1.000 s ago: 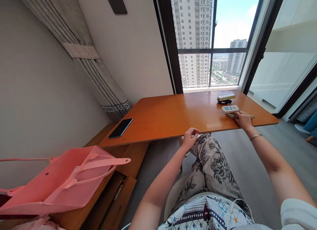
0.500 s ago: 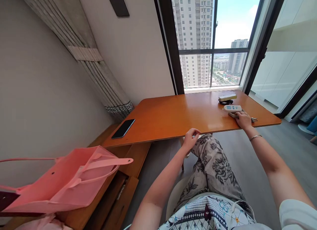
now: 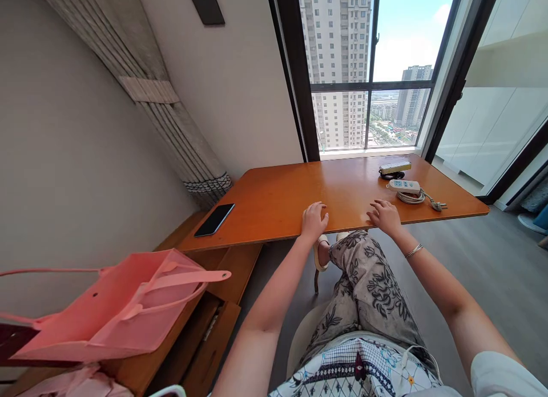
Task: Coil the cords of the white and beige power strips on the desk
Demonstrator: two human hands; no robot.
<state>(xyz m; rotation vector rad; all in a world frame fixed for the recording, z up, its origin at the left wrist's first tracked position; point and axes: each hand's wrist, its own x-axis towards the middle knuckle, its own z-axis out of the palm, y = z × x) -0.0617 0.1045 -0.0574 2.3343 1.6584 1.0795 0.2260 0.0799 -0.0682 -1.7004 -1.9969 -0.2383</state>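
Observation:
My left hand point(image 3: 314, 219) rests at the near edge of the orange-brown table point(image 3: 274, 200), its fingers loosely bent over the wood with nothing in them. To its right, my right hand point(image 3: 384, 214) lies on the table edge with fingers spread, also holding nothing. Just beyond the right hand is a white power strip point(image 3: 405, 186). Its coiled cord point(image 3: 411, 198) lies in front of it, and the plug point(image 3: 439, 205) points right. A second power strip point(image 3: 394, 167) with a black cord sits farther back.
A dark-screened phone point(image 3: 214, 219) lies at the table's left end. Lower left, a pink bag point(image 3: 124, 311) stands on a wooden cabinet point(image 3: 209, 334) with a drawer. Beyond the table is a window point(image 3: 370, 88); a gathered curtain point(image 3: 171, 123) hangs at left.
My right hand has left the white power strip's cord and moved left along the table edge. My left hand has moved left and forward onto the table. The plug and coil now show fully.

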